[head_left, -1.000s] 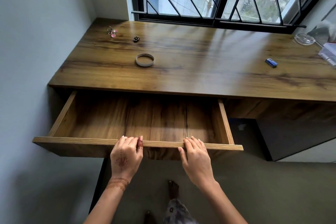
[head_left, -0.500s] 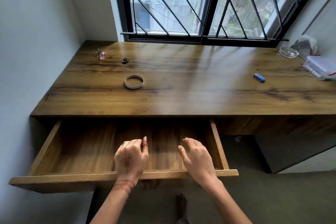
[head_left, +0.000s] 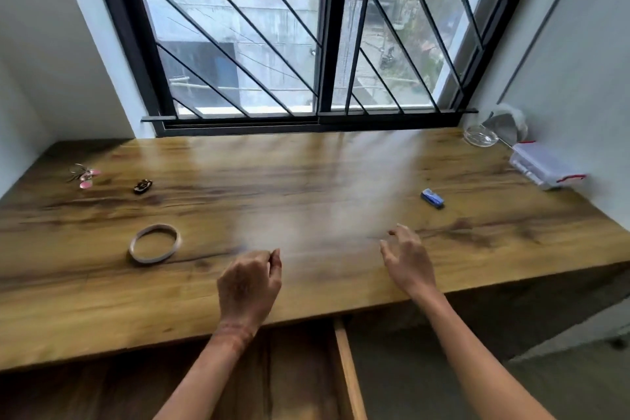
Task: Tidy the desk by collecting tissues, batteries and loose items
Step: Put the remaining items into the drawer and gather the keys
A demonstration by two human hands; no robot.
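On the wooden desk (head_left: 324,181) lie a pale tape ring (head_left: 154,243) at the left, a key bunch with pink tags (head_left: 83,176) and a small dark object (head_left: 143,186) at the far left, and a small blue item (head_left: 432,198) at the right. My left hand (head_left: 249,283) hovers over the desk's front middle, fingers loosely curled, holding nothing. My right hand (head_left: 407,259) is raised over the desk with relaxed spread fingers, a short way short of the blue item. The drawer (head_left: 344,365) below stands pulled out.
A clear plastic box with red clips (head_left: 542,165), a glass dish (head_left: 480,137) and a grey crumpled thing (head_left: 504,124) sit at the far right corner. A barred window (head_left: 306,44) runs behind the desk. White walls close both sides.
Both hands have left the drawer's front edge and risen over the desktop. My view has tilted up toward the desk and window.
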